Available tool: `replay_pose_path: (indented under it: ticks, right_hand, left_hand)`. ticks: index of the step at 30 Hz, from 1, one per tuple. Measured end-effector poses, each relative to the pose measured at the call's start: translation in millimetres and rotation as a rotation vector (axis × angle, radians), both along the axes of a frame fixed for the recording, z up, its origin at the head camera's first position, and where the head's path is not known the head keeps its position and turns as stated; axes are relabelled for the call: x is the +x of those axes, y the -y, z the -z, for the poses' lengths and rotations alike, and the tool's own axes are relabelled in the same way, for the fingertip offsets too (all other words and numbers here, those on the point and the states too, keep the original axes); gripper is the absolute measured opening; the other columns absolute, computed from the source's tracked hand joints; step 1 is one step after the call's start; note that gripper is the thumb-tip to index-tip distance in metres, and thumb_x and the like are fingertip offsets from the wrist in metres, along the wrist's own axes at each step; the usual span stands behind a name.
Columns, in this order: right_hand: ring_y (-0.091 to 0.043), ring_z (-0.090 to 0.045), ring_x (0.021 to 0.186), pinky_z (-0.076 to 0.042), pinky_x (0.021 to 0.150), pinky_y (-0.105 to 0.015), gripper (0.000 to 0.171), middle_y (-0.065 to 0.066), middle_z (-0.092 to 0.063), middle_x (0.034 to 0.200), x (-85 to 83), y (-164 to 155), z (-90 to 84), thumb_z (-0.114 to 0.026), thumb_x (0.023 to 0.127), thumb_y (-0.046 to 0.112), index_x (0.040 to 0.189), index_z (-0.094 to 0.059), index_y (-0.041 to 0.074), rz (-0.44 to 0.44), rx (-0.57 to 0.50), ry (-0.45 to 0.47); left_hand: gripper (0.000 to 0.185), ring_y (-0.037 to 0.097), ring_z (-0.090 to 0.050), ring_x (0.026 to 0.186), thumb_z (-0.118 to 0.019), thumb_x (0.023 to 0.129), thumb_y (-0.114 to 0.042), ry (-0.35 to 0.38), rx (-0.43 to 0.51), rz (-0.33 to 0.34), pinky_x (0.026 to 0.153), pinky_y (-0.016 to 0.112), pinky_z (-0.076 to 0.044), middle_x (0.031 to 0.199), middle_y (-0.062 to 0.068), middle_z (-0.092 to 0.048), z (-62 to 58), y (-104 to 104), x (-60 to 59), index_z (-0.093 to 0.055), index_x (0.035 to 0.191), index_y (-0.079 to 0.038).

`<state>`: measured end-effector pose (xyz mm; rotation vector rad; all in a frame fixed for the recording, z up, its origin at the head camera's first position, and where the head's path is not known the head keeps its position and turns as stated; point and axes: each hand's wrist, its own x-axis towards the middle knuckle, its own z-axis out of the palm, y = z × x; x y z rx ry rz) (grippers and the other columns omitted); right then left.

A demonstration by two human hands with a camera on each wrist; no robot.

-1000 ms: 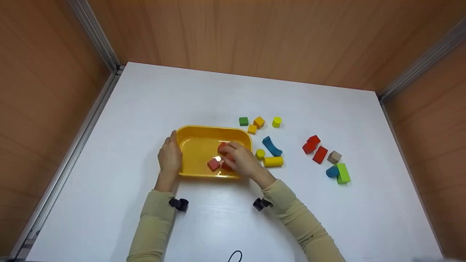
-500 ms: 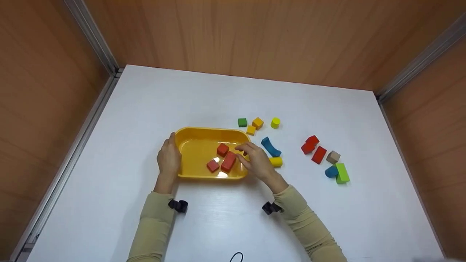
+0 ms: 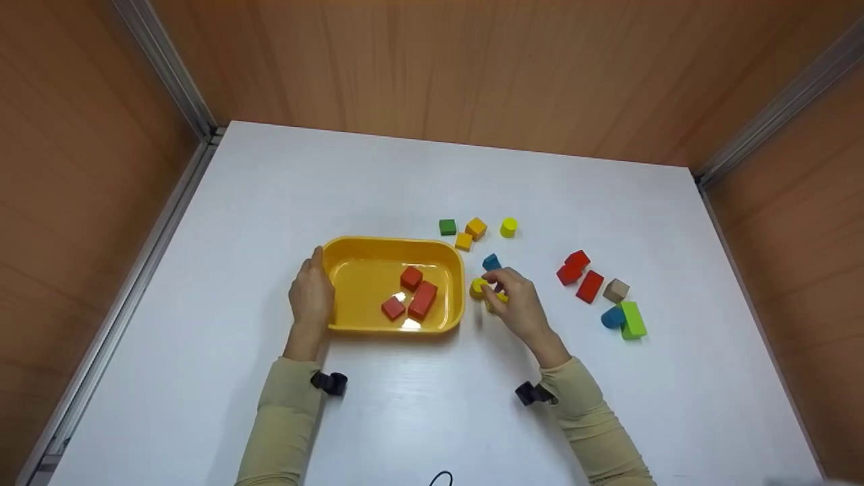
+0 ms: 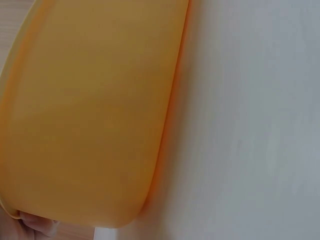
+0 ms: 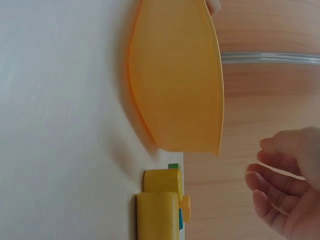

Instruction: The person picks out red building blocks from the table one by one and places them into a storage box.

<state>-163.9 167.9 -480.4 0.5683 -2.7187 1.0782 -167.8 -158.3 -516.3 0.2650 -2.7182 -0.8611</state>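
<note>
A yellow plastic tray (image 3: pixel 364 324) stands on the white table, with two red cubes (image 3: pixel 411 278) and a longer red block (image 3: pixel 422 300) inside. My left hand (image 3: pixel 312 290) holds the tray's left side at the rim; in the left wrist view its fingers (image 4: pixel 37 223) show beneath the rim. To the right of the tray, my right hand (image 3: pixel 520 307) hovers with loosely bent fingers and nothing between them. Below it are a short yellow cylinder (image 5: pixel 162 180) and a longer yellow cylinder (image 5: pixel 157 215). A curved blue block (image 3: pixel 491 261) is partly hidden by this hand.
Behind the tray's right corner lie a green block (image 3: pixel 447 227), two orange cubes (image 3: pixel 476 228) and another yellow cylinder (image 3: pixel 508 227). Farther right are several red blocks (image 3: pixel 590 287), a plain wooden cube (image 3: pixel 616 290), a blue cylinder (image 3: pixel 613 317) and a light green block (image 3: pixel 634 320). Wooden walls (image 3: pixel 432 67) enclose the table.
My right hand has let go of a red block inside the tray and moved right, out over the yellow cylinders. My left hand stays at the tray's left side.
</note>
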Motion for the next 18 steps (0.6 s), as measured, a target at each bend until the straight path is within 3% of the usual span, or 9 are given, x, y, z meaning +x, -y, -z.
replay_pose_path:
  ticks: [3, 10, 18]
  right_hand:
    - [-0.013, -0.053, 0.075, -0.05, 0.07, -0.026, 0.017, -0.003, -0.059, 0.088, 0.3, -12.1, 4.0, -0.063, 0.081, 0.008, 0.097, -0.062, 0.004, 0.039, 0.007, 0.029]
    - [-0.019, -0.053, 0.077, -0.05, 0.07, -0.037, 0.019, -0.008, -0.06, 0.091, 0.2, -36.0, 9.2, -0.063, 0.081, 0.007, 0.099, -0.061, 0.0, 0.097, -0.002, 0.055]
    - [-0.02, -0.053, 0.077, -0.049, 0.071, -0.032, 0.022, -0.008, -0.06, 0.093, -3.2, -61.8, 13.3, -0.063, 0.082, 0.011, 0.102, -0.061, 0.002, 0.217, 0.049, 0.079]
  left_hand:
    - [0.036, 0.036, -0.059, 0.076, -0.041, 0.09, 0.004, -0.005, -0.007, 0.003, 0.06, 0.043, -0.05, 0.094, 0.025, -0.057, -0.6, 0.7, 0.7, -0.042, 0.126, 0.007]
    - [0.037, 0.035, -0.059, 0.072, -0.043, 0.089, 0.004, -0.005, -0.019, -0.002, 0.059, 0.043, -0.05, 0.092, 0.024, -0.057, -0.7, 1.1, 1.1, -0.043, 0.126, 0.006]
    - [0.037, 0.035, -0.059, 0.077, -0.042, 0.09, 0.004, 0.005, -0.002, 0.0, 0.063, 0.043, -0.05, 0.095, 0.024, -0.056, 0.3, 0.3, 0.2, -0.041, 0.127, 0.006]
